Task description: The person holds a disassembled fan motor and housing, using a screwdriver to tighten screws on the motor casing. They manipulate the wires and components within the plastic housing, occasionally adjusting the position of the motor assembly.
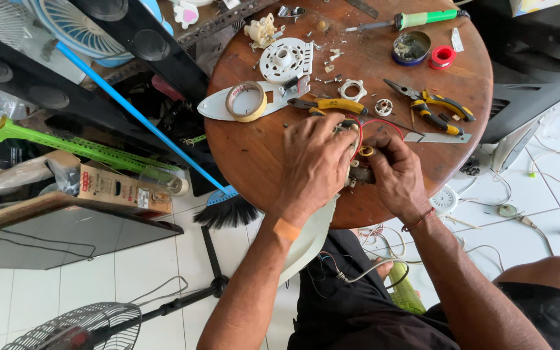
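Head view: at six o'clock on the round wooden table (pixel 254 155), our left hand (pixel 315 165) and right hand (pixel 393 175) pinch a small motor part (pixel 360 174) (mostly hidden), red wires (pixel 384 123) looping toward twelve.

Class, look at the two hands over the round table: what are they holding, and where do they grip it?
Both hands, left and right, grip a small wired part between their fingertips, one on each side; red wires loop above it.

We sit in a small repair workshop. Pliers (pixel 432 110), a soldering iron (pixel 416 19) and fan parts (pixel 285 59) litter our round wooden table (pixel 254 155).
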